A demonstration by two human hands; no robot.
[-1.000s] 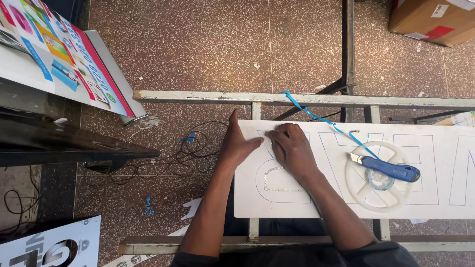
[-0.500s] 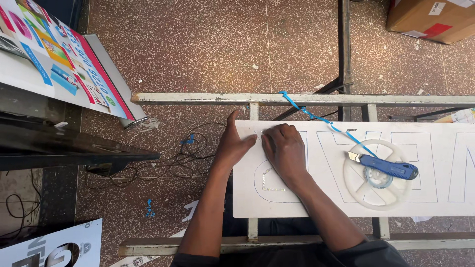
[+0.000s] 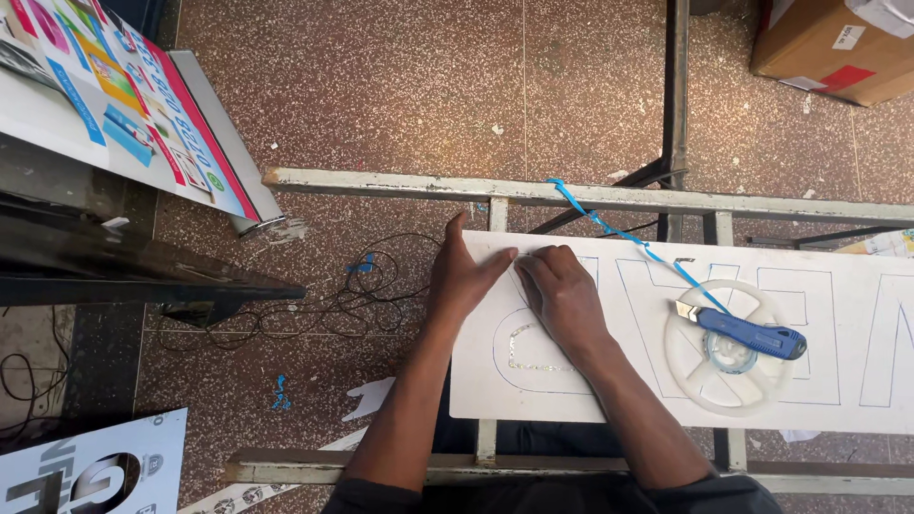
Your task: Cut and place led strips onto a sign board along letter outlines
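Note:
A long white board [image 3: 857, 390] with blue outlined letters lies across a metal frame [image 3: 381, 181]. My left hand [image 3: 462, 276] rests flat on the board's left end, fingers pointing right along its top edge. My right hand [image 3: 564, 295] presses down beside it, over the top of a rounded outlined letter [image 3: 528, 357]. The fingertips of both hands nearly meet. Neither hand holds a tool. A blue utility knife [image 3: 747, 331] lies on a white plastic tape reel [image 3: 728, 347] further right on the board.
A thin blue strip [image 3: 619, 233] runs from the frame rail down to the reel. Black cables [image 3: 333, 300] lie on the speckled floor under the frame. A colourful printed panel [image 3: 114, 105] leans at the left, a cardboard box [image 3: 838, 43] sits top right.
Both hands have slid a little up and left along the board's top edge, the right hand closing toward the left. The knife and reel have not moved.

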